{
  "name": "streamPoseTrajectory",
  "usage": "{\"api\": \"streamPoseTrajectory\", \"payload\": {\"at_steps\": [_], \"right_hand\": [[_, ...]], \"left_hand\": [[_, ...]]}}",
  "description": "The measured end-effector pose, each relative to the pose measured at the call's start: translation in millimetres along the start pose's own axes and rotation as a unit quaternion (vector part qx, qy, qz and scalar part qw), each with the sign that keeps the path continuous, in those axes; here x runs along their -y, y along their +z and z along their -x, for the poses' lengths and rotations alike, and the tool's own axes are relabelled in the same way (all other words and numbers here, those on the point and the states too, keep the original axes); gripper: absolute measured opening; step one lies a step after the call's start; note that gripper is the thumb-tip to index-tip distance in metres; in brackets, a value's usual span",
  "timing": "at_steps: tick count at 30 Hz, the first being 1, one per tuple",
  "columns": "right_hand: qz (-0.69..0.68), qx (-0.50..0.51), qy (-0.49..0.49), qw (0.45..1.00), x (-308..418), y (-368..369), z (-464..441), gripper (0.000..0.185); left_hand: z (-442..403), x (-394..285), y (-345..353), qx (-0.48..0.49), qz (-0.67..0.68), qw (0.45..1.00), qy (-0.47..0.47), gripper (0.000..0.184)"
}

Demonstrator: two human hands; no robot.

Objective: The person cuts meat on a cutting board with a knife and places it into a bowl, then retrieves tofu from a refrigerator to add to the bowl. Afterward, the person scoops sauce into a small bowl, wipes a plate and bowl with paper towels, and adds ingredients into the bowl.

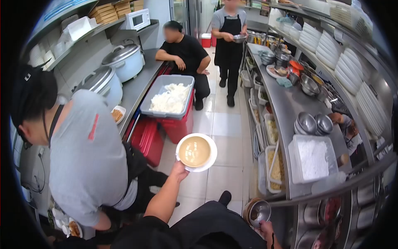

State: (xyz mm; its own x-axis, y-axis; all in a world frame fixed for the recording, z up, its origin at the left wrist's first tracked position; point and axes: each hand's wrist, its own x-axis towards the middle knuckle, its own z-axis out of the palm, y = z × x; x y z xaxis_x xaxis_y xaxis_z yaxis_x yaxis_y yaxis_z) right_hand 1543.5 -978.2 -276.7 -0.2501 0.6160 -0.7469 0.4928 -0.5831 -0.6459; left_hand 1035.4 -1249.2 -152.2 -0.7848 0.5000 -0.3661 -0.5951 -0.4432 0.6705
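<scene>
My left hand (179,171) is closed on the rim of a white plate (210,155), held out over the tiled floor. On that plate rests a bowl (195,152) of light brown liquid. Low on the right, my right hand (266,228) grips the edge of a metal bowl (260,211). Brown round containers (248,209) show beside and partly behind the metal bowl. The fingertips of my left hand are partly hidden by the plate.
A person in grey (91,153) bends at the left. Another sits by a grey tub (145,108) of white food on red bins (182,126). A third stands in the aisle holding a metal bowl (239,38). A steel counter (275,99) runs along the right.
</scene>
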Motion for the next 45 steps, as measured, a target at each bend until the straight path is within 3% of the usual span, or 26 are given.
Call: {"api": "streamPoseTrajectory", "payload": {"at_steps": [3, 7, 12, 16, 21, 22, 26, 30, 39, 41, 42, 43, 44, 45], "right_hand": [[-0.031, 0.106, -0.056, 0.992, 86.8, 45.5, -25.1, 0.035], [0.117, 0.094, -0.031, 0.988, 181.3, 112.7, -87.0, 0.036], [0.120, 0.135, -0.107, 0.978, 275.3, 206.3, -123.6, 0.031], [0.114, 0.201, -0.131, 0.964, 345.8, 296.5, -116.9, 0.030], [0.146, 0.215, -0.120, 0.958, 399.3, 419.3, -141.7, 0.029], [0.116, 0.164, -0.116, 0.973, 409.8, 451.0, -131.8, 0.029], [0.130, 0.220, -0.092, 0.962, 444.3, 548.1, -141.2, 0.030], [0.131, 0.209, -0.118, 0.962, 476.8, 631.8, -131.0, 0.029], [0.220, 0.214, -0.141, 0.941, 544.8, 738.0, -130.5, 0.035], [0.152, 0.231, -0.175, 0.945, 541.4, 754.5, -147.8, 0.038], [0.185, 0.224, -0.142, 0.946, 544.8, 761.2, -158.4, 0.039], [0.236, 0.220, -0.112, 0.940, 541.0, 764.4, -183.8, 0.038], [0.242, 0.214, -0.141, 0.936, 539.2, 770.6, -194.3, 0.035], [0.231, 0.210, -0.109, 0.944, 549.2, 776.7, -187.2, 0.035]], "left_hand": [[-42.4, -48.8, 25.7, -0.044, 0.060, 0.993, 0.089, 0.036], [-101.6, -109.5, 32.2, -0.130, 0.126, 0.962, 0.206, 0.042], [-161.3, -195.8, 11.7, -0.222, 0.183, 0.925, 0.246, 0.038], [-216.1, -262.1, -27.5, -0.224, 0.219, 0.897, 0.312, 0.042], [-311.0, -356.0, -98.0, -0.278, 0.195, 0.887, 0.312, 0.040], [-328.9, -377.2, -107.4, -0.274, 0.208, 0.887, 0.308, 0.041], [-392.5, -440.4, -158.5, -0.318, 0.190, 0.888, 0.273, 0.042], [-444.4, -488.5, -194.3, -0.331, 0.213, 0.882, 0.260, 0.042], [-467.5, -534.9, -255.1, -0.383, 0.118, 0.893, 0.204, 0.042], [-445.8, -547.2, -246.2, -0.449, -0.049, 0.883, 0.130, 0.049], [-445.6, -545.5, -259.6, -0.442, -0.063, 0.883, 0.145, 0.057], [-444.6, -550.2, -272.0, -0.464, -0.112, 0.873, 0.099, 0.057], [-443.1, -548.8, -286.2, -0.415, -0.098, 0.897, 0.113, 0.057], [-444.6, -548.5, -300.3, -0.379, -0.082, 0.912, 0.130, 0.054]]}}
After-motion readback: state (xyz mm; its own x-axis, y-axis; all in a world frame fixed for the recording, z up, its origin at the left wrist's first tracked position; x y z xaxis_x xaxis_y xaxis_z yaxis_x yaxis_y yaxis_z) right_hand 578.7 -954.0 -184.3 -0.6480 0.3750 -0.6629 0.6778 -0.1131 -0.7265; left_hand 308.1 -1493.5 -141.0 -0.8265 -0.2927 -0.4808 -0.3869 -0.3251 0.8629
